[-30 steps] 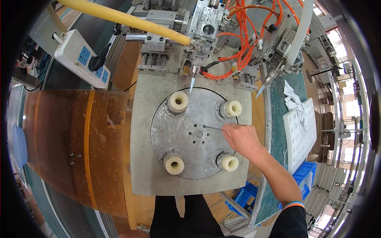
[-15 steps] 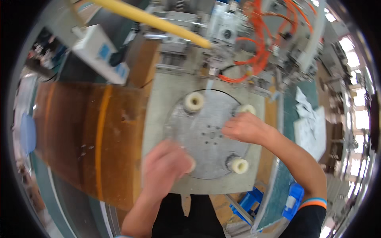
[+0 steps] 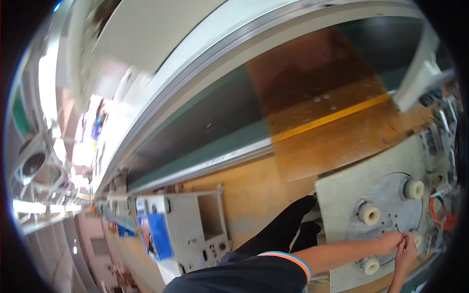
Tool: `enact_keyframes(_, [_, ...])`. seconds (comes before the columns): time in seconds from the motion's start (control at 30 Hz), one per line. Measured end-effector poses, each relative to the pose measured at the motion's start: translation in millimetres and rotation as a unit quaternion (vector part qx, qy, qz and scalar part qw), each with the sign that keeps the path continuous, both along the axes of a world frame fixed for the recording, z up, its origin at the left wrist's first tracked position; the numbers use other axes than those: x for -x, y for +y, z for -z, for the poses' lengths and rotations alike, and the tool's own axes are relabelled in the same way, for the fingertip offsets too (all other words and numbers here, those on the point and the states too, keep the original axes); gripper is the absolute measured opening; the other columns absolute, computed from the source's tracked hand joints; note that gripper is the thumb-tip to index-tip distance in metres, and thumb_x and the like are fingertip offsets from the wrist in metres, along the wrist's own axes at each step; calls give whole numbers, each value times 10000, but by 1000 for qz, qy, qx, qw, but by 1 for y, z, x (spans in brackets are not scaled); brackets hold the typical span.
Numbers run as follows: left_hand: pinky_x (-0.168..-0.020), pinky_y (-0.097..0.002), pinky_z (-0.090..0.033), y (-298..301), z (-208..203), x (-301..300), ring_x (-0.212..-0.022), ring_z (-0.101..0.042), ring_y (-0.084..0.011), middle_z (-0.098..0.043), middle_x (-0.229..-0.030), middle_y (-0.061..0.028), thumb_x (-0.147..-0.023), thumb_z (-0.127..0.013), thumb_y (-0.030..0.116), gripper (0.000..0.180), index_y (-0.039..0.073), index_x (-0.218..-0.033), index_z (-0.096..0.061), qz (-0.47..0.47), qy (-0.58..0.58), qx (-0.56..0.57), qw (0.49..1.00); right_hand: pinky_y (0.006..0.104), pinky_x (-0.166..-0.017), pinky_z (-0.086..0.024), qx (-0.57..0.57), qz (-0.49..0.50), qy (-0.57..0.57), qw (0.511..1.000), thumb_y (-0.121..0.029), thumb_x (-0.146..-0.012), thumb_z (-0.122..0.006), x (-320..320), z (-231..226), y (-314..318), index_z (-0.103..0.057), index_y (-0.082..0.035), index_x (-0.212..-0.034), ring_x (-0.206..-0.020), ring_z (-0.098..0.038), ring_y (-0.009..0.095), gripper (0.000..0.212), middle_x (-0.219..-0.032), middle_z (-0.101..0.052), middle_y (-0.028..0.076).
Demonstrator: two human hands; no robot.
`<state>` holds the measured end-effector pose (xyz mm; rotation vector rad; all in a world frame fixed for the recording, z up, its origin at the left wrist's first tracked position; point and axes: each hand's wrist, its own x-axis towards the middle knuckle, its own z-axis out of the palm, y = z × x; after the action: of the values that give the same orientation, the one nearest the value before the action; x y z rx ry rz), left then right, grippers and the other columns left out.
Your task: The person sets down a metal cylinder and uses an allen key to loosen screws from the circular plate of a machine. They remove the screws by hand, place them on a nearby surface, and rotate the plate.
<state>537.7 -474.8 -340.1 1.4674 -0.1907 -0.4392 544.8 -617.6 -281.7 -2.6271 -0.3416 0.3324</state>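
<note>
Over the round metal disc (image 3: 359, 233), my left hand (image 3: 392, 241) and my right hand (image 3: 406, 250) meet with fingertips pinched together. Anything between those fingers is too small to make out. Cream-coloured hollow cylinders stand around the disc: one cylinder (image 3: 370, 215) to the left, another cylinder (image 3: 414, 189) at the upper right, and a third cylinder (image 3: 371, 265) below my left forearm. Just right of my fingers, a further cylinder (image 3: 418, 240) is partly covered by my right hand. A pale base plate (image 3: 337, 195) carries the disc.
A brown translucent board (image 3: 337, 141) lies above the base plate, across a long dark green conveyor (image 3: 210, 132). At lower left stands a white control cabinet (image 3: 188, 234) with a blue bin (image 3: 157, 237) on its side. Machine parts and orange tubing (image 3: 442, 215) crowd the right edge.
The view has swung left and turned, putting the disc at lower right. My hands, apart over the disc before, have come together near one cylinder.
</note>
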Motion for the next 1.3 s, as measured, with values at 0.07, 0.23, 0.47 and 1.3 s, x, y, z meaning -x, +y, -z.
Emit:
enact_keyframes(0.07, [-666, -449, -477, -13, 7, 4, -798, -614, -405, -618, -757, -238, -710, -560, 15, 108, -39, -790, -607, -87, 9, -36, 995, 329, -573, -423, -40, 86, -69, 993, -78, -876, -516, 1, 10, -1, -528, -14, -1134, -625, -537, 185, 267, -700, -558, 59])
enact_keyframes(0.23, [-641, -439, -483, -28, 19, 6, -724, -619, -386, -608, -684, -228, -633, -598, 47, 69, -7, -674, -609, -163, -82, -158, 970, 306, -565, -405, -185, 375, -10, 908, -249, -903, -547, 29, -11, 19, -514, -65, -1197, -670, -507, 154, 349, -797, -548, 37])
enact_keyframes(0.47, [-548, -417, -493, -36, 30, 4, -594, -624, -349, -597, -593, -192, -630, -610, 135, 104, 36, -618, -640, -214, -130, -163, 954, 295, -522, -389, -504, 396, 131, 756, -412, -874, -602, 37, -30, 75, -575, -43, -883, -614, -468, 157, 370, -723, -578, 55])
enact_keyframes(1.3, [-659, -447, -487, 21, 9, -3, -774, -637, -362, -642, -817, -204, -823, -518, 138, 143, 48, -867, -621, -40, -37, -164, 985, 195, -396, -300, -258, 270, 77, 924, -59, -828, -579, 14, -27, 43, -512, -95, -1234, -444, -386, 37, 413, -557, -418, -58])
